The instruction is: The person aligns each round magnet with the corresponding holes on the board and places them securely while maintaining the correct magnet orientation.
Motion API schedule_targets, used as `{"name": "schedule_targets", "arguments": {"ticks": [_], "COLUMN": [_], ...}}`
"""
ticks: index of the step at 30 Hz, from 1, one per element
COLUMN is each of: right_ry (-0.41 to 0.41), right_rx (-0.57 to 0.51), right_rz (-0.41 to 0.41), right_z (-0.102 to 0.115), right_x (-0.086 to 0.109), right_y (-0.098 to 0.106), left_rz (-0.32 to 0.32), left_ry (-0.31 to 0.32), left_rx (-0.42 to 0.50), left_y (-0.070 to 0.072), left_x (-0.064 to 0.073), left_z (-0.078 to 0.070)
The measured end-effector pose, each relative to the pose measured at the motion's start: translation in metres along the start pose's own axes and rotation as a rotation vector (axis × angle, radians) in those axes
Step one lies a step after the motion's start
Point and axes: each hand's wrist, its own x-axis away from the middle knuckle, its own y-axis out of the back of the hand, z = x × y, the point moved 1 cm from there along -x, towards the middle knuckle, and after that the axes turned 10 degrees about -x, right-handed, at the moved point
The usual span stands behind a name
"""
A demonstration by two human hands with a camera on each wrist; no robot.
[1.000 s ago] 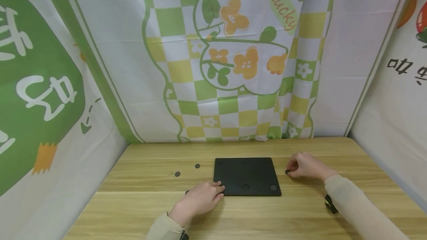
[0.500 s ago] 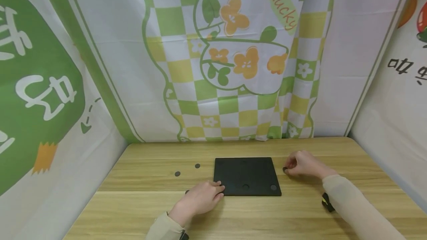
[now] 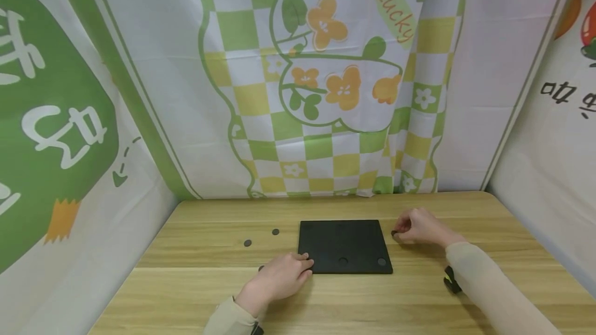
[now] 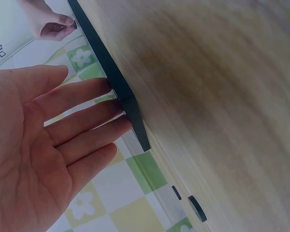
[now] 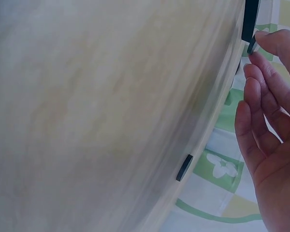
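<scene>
A flat black rectangular board lies on the table with faint round marks on its top. My left hand rests its fingertips on the near left corner; the left wrist view shows the fingers nearly straight against the board's edge. To the right of the board, my right hand pinches a small dark disc between thumb and index finger, close to the board's right edge. A greyish disc sits in the board's near right corner. Beside it is a round mark, whether recess or disc I cannot tell.
Left of the board lie loose dark discs, one farther back and one nearer. Another disc is partly covered by the left hand. The right wrist view has a disc on the wooden table. Printed curtains surround the table.
My right hand has moved a little left and away from me with the pinched disc, nearing the board. The left hand and the board have stayed still.
</scene>
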Motion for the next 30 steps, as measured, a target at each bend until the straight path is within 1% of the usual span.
{"name": "schedule_targets", "arguments": {"ticks": [2, 7, 15, 25, 30], "right_ry": [0.009, -0.003, -0.028, -0.001, -0.001], "right_rx": [-0.002, -0.006, -0.015, -0.005, -0.025], "right_rz": [0.001, -0.008, 0.000, -0.012, -0.011], "right_z": [-0.002, -0.005, -0.001, -0.002, -0.002], "right_x": [-0.001, -0.004, -0.008, -0.016, -0.020], "right_y": [0.000, -0.002, -0.004, -0.009, -0.010], "left_rz": [-0.005, -0.002, 0.015, 0.014, 0.008], "left_ry": [-0.002, -0.005, 0.007, 0.006, 0.003], "left_rx": [-0.003, 0.005, 0.020, 0.030, 0.030], "left_y": [0.000, 0.001, 0.001, 0.003, 0.002], "left_x": [0.000, 0.001, 0.001, 0.001, 0.001], "left_z": [0.000, 0.000, -0.001, 0.000, 0.000]}}
